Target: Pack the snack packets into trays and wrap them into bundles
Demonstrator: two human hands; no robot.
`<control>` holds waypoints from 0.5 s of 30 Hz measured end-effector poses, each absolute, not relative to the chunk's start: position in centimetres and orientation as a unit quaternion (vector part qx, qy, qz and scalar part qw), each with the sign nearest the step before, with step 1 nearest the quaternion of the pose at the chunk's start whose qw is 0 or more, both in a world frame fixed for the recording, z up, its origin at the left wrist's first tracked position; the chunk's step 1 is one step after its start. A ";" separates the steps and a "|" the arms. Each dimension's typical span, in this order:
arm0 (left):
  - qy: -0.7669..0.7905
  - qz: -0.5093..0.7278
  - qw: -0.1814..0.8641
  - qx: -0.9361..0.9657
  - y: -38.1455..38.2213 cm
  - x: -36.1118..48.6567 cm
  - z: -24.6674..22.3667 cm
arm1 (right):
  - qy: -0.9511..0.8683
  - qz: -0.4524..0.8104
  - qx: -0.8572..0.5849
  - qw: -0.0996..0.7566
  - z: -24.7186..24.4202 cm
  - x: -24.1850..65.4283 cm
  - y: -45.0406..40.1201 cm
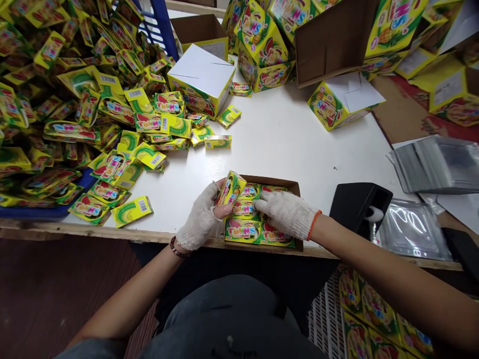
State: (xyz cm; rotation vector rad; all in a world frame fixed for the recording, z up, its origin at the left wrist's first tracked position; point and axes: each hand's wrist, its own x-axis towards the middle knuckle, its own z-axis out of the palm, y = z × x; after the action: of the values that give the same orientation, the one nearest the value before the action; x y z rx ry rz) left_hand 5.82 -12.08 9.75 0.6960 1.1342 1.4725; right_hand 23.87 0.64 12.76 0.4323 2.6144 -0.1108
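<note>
My left hand [202,214], in a white knitted glove, is closed around a small yellow-green TWINS pack [231,190] over the left side of an open cardboard box [295,189]. Rows of the same packs [242,229] lie flat inside that box, at the table's front edge. My right hand [286,212], gloved with an orange cuff, lies over the box's right part, its fingers stretched across the packs and touching them. Its palm hides some packs beneath. Left of the box, several loose packs [132,211] are scattered on the white table [277,134].
A blue crate [37,212] heaped with packs stands at left. Printed cartons [202,75] line the back, one upside-down carton [344,99] among them. To the right are a black tape dispenser [352,209], clear plastic sheets [411,229] and a stack of clear sleeves [437,164].
</note>
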 end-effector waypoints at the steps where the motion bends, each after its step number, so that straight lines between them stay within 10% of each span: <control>1: 0.478 0.619 0.549 0.296 -12.1 5.8 9.7 | 0.958 -0.036 0.155 0.239 12.9 23.9 0.7; 9: 0.497 0.608 0.536 0.311 -12.5 5.2 9.4 | 0.962 -0.023 0.161 0.218 15.7 23.8 1.5; 15: 0.530 0.620 0.495 0.300 -12.6 4.5 9.0 | 0.905 -0.255 0.317 -0.125 14.7 25.7 1.7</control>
State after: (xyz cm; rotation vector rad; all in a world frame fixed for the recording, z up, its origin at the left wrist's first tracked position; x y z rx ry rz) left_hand 4.49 -12.55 9.03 0.7272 1.2846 1.5025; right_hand 25.70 1.66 14.66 1.0843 3.0936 -0.8701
